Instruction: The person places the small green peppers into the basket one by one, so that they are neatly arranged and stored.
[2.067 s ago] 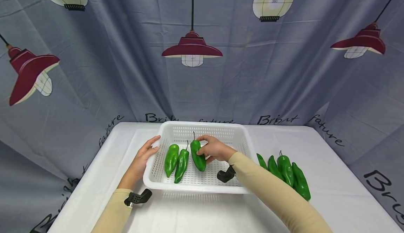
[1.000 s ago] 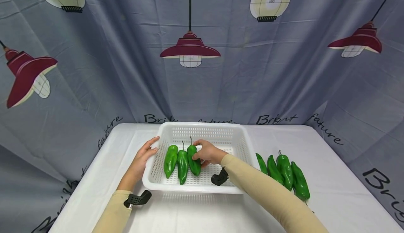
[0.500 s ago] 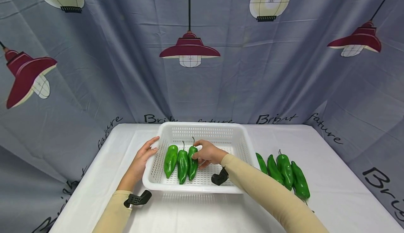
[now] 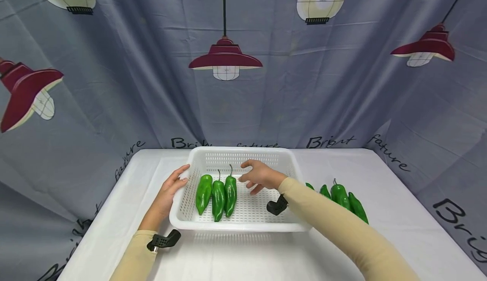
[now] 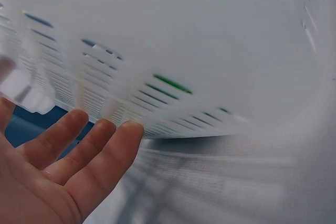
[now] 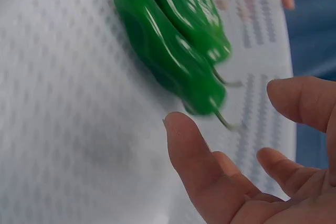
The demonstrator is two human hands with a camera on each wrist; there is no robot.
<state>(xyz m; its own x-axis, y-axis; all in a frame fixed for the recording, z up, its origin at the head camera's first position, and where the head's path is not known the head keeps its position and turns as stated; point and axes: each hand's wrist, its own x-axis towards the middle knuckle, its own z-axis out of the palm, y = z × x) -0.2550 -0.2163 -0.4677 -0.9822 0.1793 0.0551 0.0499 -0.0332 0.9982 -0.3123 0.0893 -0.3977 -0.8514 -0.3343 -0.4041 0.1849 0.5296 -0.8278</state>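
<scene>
Three green peppers lie side by side in the left half of the white perforated basket (image 4: 239,227): the left pepper (image 4: 204,194), the middle pepper (image 4: 218,200) and the right pepper (image 4: 230,193), the last two with stems pointing to the far side. My right hand (image 4: 262,177) hovers over the basket just right of them, fingers spread around nothing; the right wrist view has the right pepper (image 6: 168,51) just beyond the fingertips. At the basket's left side rests my left hand (image 4: 166,194), with fingers (image 5: 107,153) extended and fingertips right at the slotted wall (image 5: 210,40).
Several more green peppers (image 4: 340,195) lie on the white-covered table (image 4: 395,222) right of the basket, partly hidden behind my right sleeve (image 4: 335,222). A grey curtain (image 4: 243,107) printed with lamps hangs behind the table.
My right hand lowered the third pepper beside the other two, straightened it, then let go and drew back to the right. The left hand stays at the basket's side.
</scene>
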